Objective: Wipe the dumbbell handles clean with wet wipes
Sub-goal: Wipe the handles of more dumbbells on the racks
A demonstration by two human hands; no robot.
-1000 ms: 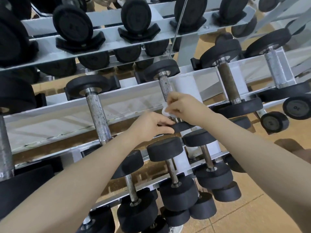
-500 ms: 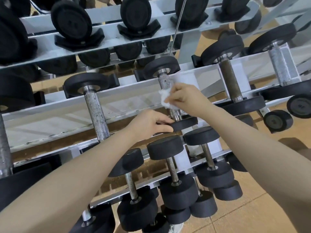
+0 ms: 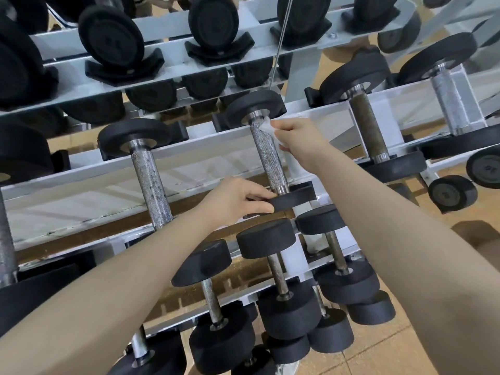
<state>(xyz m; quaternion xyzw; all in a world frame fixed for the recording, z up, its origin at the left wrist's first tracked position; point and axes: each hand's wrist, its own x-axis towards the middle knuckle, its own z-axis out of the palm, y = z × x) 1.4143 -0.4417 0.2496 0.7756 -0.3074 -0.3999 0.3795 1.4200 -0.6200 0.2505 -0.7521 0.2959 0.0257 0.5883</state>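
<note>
I see most of the wet wipe (image 3: pixel 266 129) hidden inside the right hand (image 3: pixel 299 142). The left edge crops a large dumbbell (image 3: pixel 5 239), and markings on a far weight plate (image 3: pixel 487 169) are too blurred to read.

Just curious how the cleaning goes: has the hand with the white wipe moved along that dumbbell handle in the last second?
Yes. The right hand slid the wet wipe up the handle, from near the lower weight toward the upper weight.

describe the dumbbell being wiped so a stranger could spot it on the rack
On the white rack, take the middle tier. The dumbbell lies at its centre, between two others. Only this one has a left hand gripping its near weight and a right hand pressing a white wipe to its handle.
</note>
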